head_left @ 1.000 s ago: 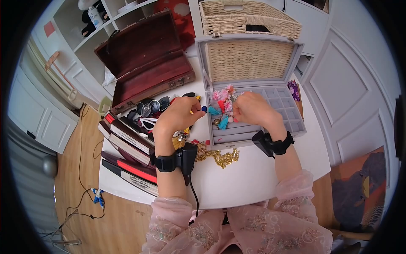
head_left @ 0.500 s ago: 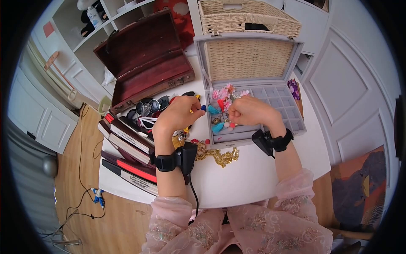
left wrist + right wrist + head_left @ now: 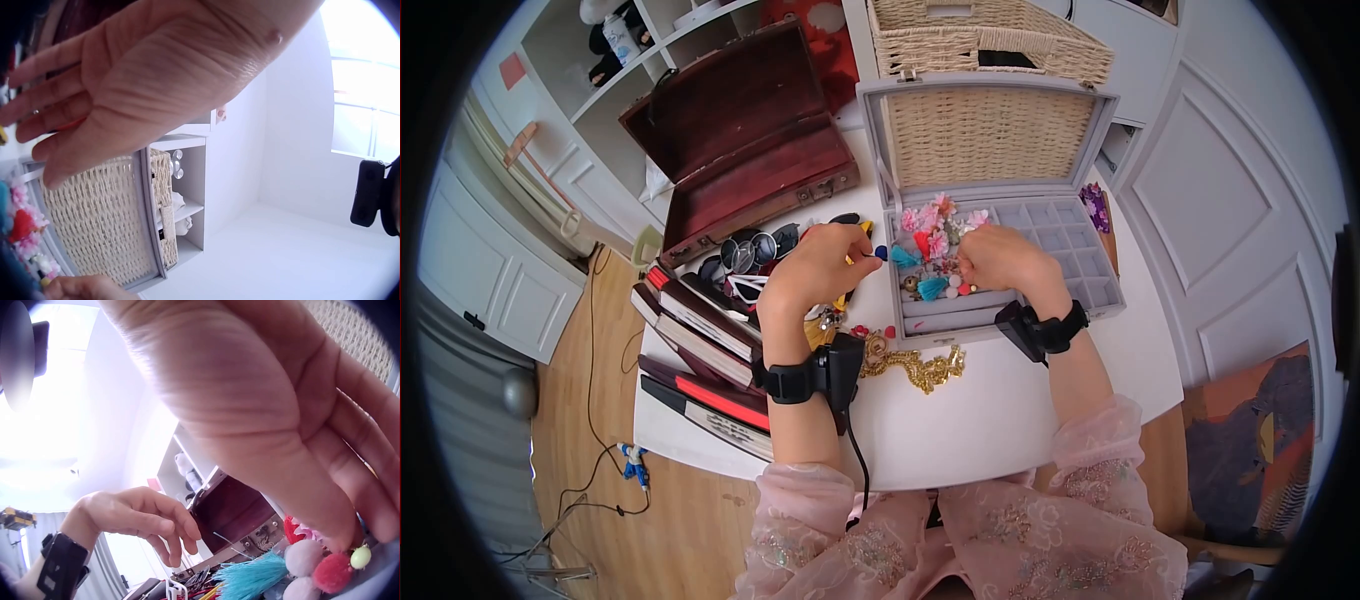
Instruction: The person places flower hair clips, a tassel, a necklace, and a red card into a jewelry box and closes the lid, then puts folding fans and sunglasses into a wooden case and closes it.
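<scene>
Turquoise and silky, a tassel (image 3: 932, 289) spread its strands beside the fuzzy round balls of the pom-pom trinket (image 3: 331, 573), and the right hand (image 3: 1005, 258) had that trinket pinched between thumb and fingertips! It sat low over the left part of the grey jewellery box (image 3: 1102, 292), just below soft pink flowers (image 3: 940, 208). The left hand (image 3: 820, 265) held nothing, fingers loose and slightly bent, above round-lensed sunglasses (image 3: 745, 254) in a jumbled heap. A shiny gold chain (image 3: 938, 372) curled in front of the box on the smooth white table (image 3: 960, 430). Books (image 3: 710, 320) lined one side; an open red-brown case (image 3: 750, 190) and a woven basket (image 3: 920, 50) stood behind, with wooden floor (image 3: 700, 500) below. Since the earlier frame, the right hand and trinket had shifted slightly rightward, while the left had barely moved.
</scene>
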The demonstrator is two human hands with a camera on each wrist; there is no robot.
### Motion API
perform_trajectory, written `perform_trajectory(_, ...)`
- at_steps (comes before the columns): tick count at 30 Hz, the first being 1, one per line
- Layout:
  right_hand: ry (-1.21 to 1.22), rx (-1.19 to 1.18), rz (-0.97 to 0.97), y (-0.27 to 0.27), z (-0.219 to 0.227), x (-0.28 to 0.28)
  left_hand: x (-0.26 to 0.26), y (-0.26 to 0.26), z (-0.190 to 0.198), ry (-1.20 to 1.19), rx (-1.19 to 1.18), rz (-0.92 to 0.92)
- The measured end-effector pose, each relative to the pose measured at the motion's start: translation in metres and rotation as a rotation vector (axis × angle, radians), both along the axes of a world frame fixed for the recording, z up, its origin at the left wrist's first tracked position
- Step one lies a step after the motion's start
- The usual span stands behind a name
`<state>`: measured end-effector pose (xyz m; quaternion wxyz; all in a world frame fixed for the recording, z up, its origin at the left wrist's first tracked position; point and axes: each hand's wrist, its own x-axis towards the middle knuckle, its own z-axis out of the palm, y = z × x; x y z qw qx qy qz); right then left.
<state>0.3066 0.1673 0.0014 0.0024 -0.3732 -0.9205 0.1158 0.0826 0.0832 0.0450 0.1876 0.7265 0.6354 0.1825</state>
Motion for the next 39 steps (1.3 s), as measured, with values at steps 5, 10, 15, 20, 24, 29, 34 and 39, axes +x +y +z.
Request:
perform_trajectory(5,-0.009,0.024,-0.031,-0.007,0.012,-0.003,0.0,-0.001,0.003,0.012,-0.002,-0.005)
perform_trajectory(10,0.12,0.091,0.053,-0.019,0.018,-0.01,-0.003,-0.003,0.004,-0.001,0.021,-0.002)
perform_trajectory(15,0.179,0.191,0.163,-0.037,0.01,-0.035,-0.004,-0.006,0.009,-0.011,-0.034,0.084)
perform_trajectory(20,0.219,0.124,0.298,-0.062,-0.015,-0.063,-0.009,-0.006,0.005,0.003,0.021,0.058)
perform_trajectory(24,0.287,0.267,0.398,-0.067,-0.037,-0.072,-0.009,-0.006,0.005,0.009,0.049,0.033)
perform_trajectory(29,0.281,0.28,0.406,-0.069,-0.038,-0.074,-0.01,-0.007,0.005,0.007,0.06,0.035)
perform_trajectory(34,0.348,0.279,0.417,-0.071,-0.039,-0.073,-0.01,-0.007,0.006,0.0,0.05,0.043)
perform_trajectory(39,0.343,0.234,0.398,-0.072,-0.033,-0.072,-0.012,-0.007,0.004,-0.004,0.046,0.056)
